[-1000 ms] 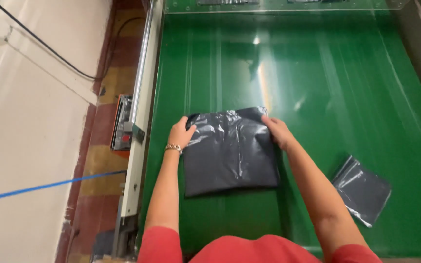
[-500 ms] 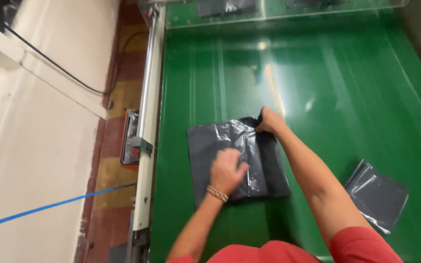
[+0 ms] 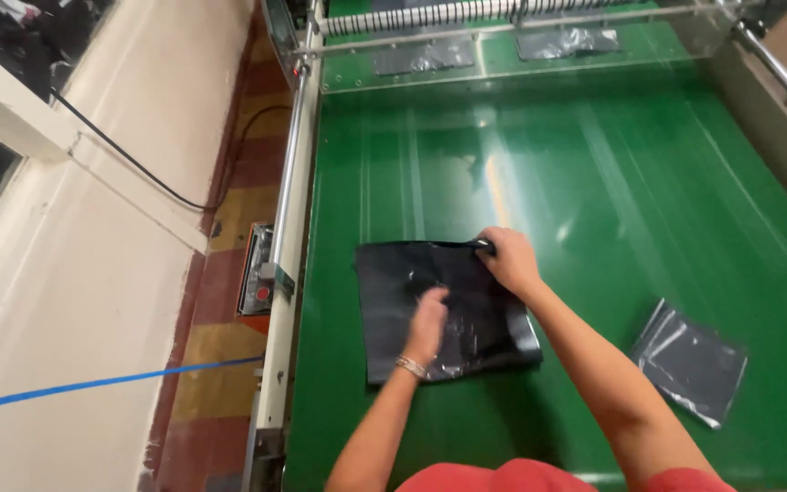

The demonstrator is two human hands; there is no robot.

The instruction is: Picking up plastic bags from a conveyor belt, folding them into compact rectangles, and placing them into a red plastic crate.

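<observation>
A dark grey plastic bag (image 3: 403, 301) lies flat on the green conveyor belt (image 3: 594, 182). My left hand (image 3: 430, 319) rests flat on the middle of the bag, fingers together, blurred by motion. My right hand (image 3: 507, 260) pinches the bag's far right corner. A second, smaller folded grey bag (image 3: 689, 360) lies on the belt to the right, apart from both hands.
A metal side rail (image 3: 289, 228) runs along the belt's left edge, with a small control box (image 3: 261, 282) on it. Two more dark bags (image 3: 494, 50) lie under a clear guard at the far end. A black cable (image 3: 138, 169) and blue tape (image 3: 93, 383) cross the floor at left.
My left hand has gone from the bag's left edge onto its middle. My right hand stays at the far right corner. The bag now lies flatter, and the view has tilted up.
</observation>
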